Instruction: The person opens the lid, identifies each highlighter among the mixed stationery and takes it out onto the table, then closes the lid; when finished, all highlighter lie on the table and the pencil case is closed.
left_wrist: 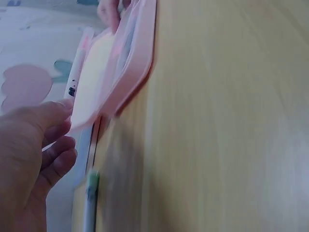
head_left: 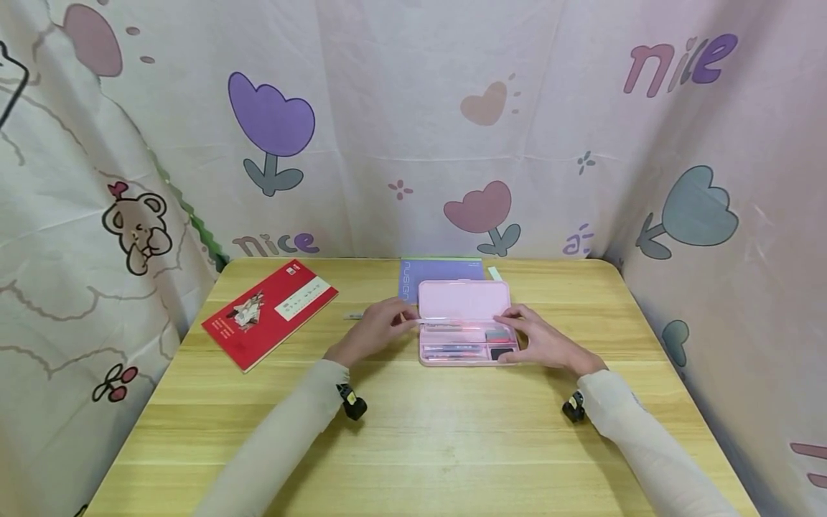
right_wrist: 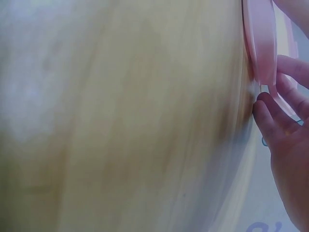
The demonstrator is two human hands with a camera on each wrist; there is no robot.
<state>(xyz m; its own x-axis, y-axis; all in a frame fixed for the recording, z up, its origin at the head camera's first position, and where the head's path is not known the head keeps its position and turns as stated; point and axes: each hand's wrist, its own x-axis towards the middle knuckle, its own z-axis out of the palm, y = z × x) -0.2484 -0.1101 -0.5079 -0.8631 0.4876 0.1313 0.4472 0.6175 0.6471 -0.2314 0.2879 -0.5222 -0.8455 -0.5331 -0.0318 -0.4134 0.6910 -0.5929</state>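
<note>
A pink pencil case (head_left: 464,298) lies with its lid raised on the table. Pens (head_left: 455,350) fill its long compartments; a grey-and-pink block (head_left: 498,335) and a dark piece (head_left: 500,354) sit in the small right ones. My left hand (head_left: 381,327) pinches one end of a slim white pen (left_wrist: 73,79) with black marks, held level across the case near the hinge. At the case's right side, my right hand (head_left: 543,341) holds the edge, thumb at the front corner and forefinger near the pen's far end. Its fingers (right_wrist: 269,116) bend around the case's end.
A red booklet (head_left: 268,316) lies at the left of the table. Behind the case is a purple notebook (head_left: 446,271), with a small white strip (head_left: 494,273) beside it. Another pen (left_wrist: 91,200) with a green end lies by my left hand. Printed curtains surround the table.
</note>
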